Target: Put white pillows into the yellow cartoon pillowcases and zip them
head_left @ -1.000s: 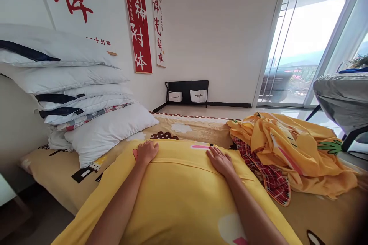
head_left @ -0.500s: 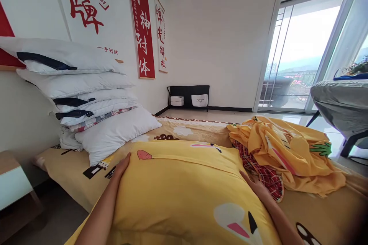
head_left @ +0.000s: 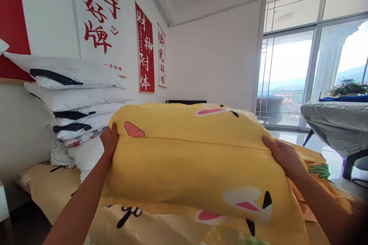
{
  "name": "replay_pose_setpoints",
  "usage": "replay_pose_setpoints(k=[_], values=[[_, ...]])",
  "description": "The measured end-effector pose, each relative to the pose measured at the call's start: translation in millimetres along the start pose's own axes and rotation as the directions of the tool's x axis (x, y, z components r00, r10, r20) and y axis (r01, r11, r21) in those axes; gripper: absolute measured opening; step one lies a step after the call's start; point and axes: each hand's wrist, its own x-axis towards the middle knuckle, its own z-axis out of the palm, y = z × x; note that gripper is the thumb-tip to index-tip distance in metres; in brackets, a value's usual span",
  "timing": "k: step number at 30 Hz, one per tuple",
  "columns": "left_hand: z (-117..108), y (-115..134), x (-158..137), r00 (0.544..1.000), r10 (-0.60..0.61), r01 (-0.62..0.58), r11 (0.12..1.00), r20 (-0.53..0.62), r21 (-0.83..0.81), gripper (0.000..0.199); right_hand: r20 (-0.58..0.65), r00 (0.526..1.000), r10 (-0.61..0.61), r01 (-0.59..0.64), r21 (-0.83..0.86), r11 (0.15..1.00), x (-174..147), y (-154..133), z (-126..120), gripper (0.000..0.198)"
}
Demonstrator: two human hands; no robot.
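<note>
A plump yellow pillow in a cartoon-print pillowcase is held up in front of me, above the bed. My left hand grips its left edge, thumb on the near side and fingers mostly hidden behind. At the right edge my right hand is closed on the fabric in the same way. A long seam crosses the pillow between the two hands. Its lower edge hangs over the patterned bed sheet.
White pillows are stacked on the bed at the left, by the wall. Crumpled orange cloth lies on the right, partly behind my arm. A grey-covered table stands beyond it, near the sliding glass door.
Both hands have lifted the pillow off the bed and now grip its sides. It hides more of the bed and the black stand by the wall. My view has tilted up.
</note>
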Motion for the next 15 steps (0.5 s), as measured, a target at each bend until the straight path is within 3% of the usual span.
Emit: replay_pose_setpoints(k=[3,6,8,11,15], values=[[-3.4,17.1,8.7,0.992,0.024,-0.038,0.992,-0.122,-0.117,0.043,0.036,0.995,0.098,-0.104,0.263,0.959,8.9,-18.6,-11.6,0.029],[4.4,11.3,-3.0,0.991,-0.014,-0.020,0.967,-0.132,-0.252,0.042,0.137,0.990,0.017,-0.069,0.388,0.919,5.8,-3.2,-13.9,0.032],[15.2,-2.6,-19.5,0.995,-0.056,0.025,0.944,-0.084,-0.329,0.042,0.212,0.977,0.012,-0.098,0.398,0.912,-1.3,16.0,-8.1,0.042],[31.0,-30.2,-48.5,0.992,-0.126,0.127,0.910,0.027,-0.394,0.045,0.323,0.941,0.098,-0.219,0.362,0.906,-15.3,42.9,5.7,0.051],[39.6,-65.0,-72.9,0.964,-0.234,0.267,0.864,0.129,-0.427,0.053,0.469,0.865,0.180,-0.352,0.311,0.883,-29.3,60.9,14.4,0.045]])
